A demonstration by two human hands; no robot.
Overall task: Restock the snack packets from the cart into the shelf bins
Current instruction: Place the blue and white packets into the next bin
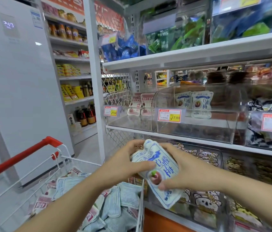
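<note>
Both forearms come up from the bottom edge and meet at centre frame, where the left hand [123, 164] and right hand [185, 173] clamp a small stack of blue-and-white packets [158, 171]. Each thumb is pressed on the front and the fingers are curled behind. The stack sits tilted, above the cart's far corner and below the middle shelf. At lower left the cart [23, 158] holds a deep pile of packets [75, 185], blue-and-white mixed with pink ones. At centre right the clear bin [190, 129] contains only two matching packets [193, 102] standing at its back, with most of its floor bare. The neighbouring bin [128, 123] to its left has a few pink packets [142, 104]. Restocking looks barely begun, with nearly all the load left to shelve.
</note>
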